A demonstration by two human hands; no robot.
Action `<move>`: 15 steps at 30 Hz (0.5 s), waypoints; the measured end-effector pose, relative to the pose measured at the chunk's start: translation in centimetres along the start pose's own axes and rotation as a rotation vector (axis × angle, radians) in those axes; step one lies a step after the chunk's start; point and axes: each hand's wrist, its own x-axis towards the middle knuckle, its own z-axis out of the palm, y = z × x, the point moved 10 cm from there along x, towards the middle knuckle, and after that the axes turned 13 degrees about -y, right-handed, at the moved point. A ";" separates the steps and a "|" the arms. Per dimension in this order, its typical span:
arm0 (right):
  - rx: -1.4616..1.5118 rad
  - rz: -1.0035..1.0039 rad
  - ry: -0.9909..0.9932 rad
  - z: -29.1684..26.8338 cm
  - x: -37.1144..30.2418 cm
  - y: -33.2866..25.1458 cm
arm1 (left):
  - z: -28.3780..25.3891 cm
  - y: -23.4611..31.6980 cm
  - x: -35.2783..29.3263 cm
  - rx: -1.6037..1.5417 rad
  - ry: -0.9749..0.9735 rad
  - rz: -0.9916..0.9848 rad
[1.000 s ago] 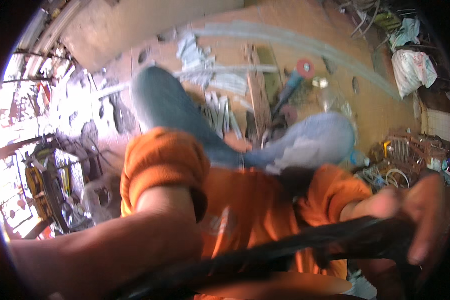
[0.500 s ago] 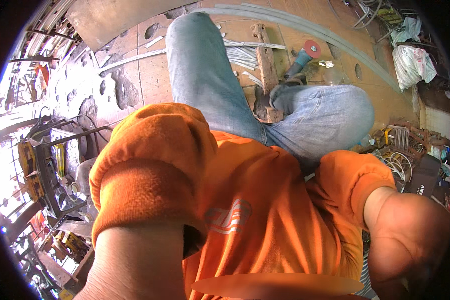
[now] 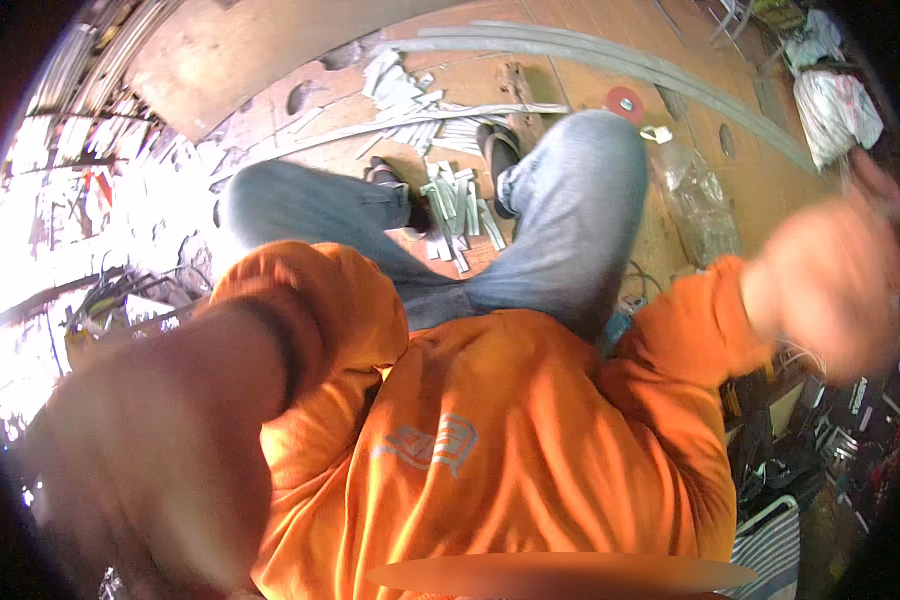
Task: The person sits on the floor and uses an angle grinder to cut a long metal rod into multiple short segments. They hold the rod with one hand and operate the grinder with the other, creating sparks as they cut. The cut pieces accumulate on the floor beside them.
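My left hand [image 3: 140,480] is raised close at the lower left, large and smeared by motion, so its fingers cannot be made out. At the right, my right hand [image 3: 820,285] is lifted away from my body; it is blurred too, with a finger or thumb stretching up toward a white sack [image 3: 838,120]. Nothing plainly shows in either hand. Between my feet lies a pile of short pale strips [image 3: 455,205]. Beyond it are more loose strips [image 3: 400,90] and a wooden beam [image 3: 513,85]. A red disc [image 3: 625,103] shows past my right knee.
Long grey bars [image 3: 590,55] curve across the far floor. A large flat sheet [image 3: 220,60] lies at the far left. Clear crumpled plastic [image 3: 700,205] rests beside my right leg. Tools and clutter [image 3: 850,440] crowd the right side. Striped fabric [image 3: 770,550] shows at lower right.
My legs have shifted left and spread, uncovering my feet and the strip pile. My left hand has come into view at the lower left; my right hand has moved up.
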 end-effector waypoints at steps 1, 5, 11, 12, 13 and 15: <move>-0.108 0.177 0.103 -3.4 -3.1 5.1 | -2.5 -2.6 -1.3 -0.013 0.042 0.013; -0.514 1.265 0.260 -15.5 -30.2 23.7 | -12.2 -21.7 -15.9 0.720 0.268 -0.741; -0.979 1.889 0.083 -24.4 -59.8 25.5 | -12.0 -35.4 -52.8 0.743 -0.159 -1.949; -1.154 1.940 0.023 -25.0 -60.5 25.5 | -11.9 -36.0 -55.4 0.762 -0.294 -1.918; -1.089 1.918 0.124 -25.2 -60.8 26.4 | -12.0 -36.3 -57.4 0.838 -0.441 -1.902; -0.973 1.733 0.232 -25.2 -59.0 29.9 | -12.7 -36.8 -59.3 0.997 -0.770 -1.825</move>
